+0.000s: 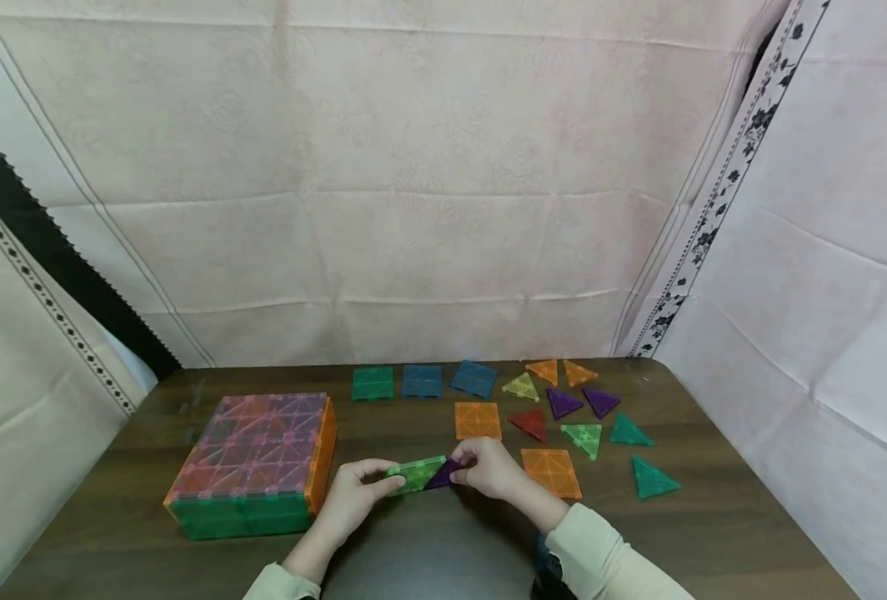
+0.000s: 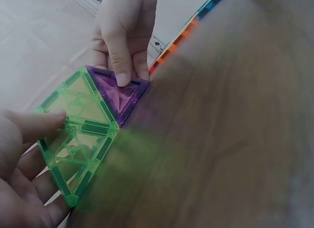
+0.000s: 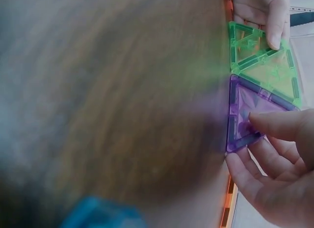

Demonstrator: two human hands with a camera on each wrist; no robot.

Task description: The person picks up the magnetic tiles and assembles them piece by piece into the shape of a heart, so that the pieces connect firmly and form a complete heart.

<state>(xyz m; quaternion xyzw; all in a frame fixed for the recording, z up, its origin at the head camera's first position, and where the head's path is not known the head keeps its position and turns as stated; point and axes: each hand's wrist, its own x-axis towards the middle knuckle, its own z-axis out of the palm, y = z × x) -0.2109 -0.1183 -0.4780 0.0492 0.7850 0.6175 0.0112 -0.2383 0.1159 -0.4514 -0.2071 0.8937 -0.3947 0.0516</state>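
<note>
Pale sleeves (image 1: 601,554) at the near edge; both hands ahead of them, gripping. Left hand (image 1: 355,493) pinches a pair of light-green translucent plastic triangles (image 2: 91,125), joined edge to edge, thumb on one face, fingers behind. Right hand (image 1: 492,468) pinches a purple translucent plastic triangle (image 2: 117,98) likewise, closed to tile thickness. Purple edge meets green edge. Held pieces at near middle of the dark wooden table (image 1: 151,567); cannot tell whether they touch it. To the left: large block of translucent plastic tiles (image 1: 259,437), pinkish-purple top, orange right side, green near side. Far, left to right: green square tile (image 1: 372,383), two blue square tiles (image 1: 422,381). Right of the grip and farther: two orange square tiles (image 1: 477,421), red triangle (image 1: 531,423), yellow-green triangle (image 1: 522,387), two loose purple triangles (image 1: 563,402), two orange triangles (image 1: 544,372), lone light-green triangle (image 1: 584,437), two teal triangles (image 1: 652,480). White cloth (image 1: 413,167) hangs beyond.
</note>
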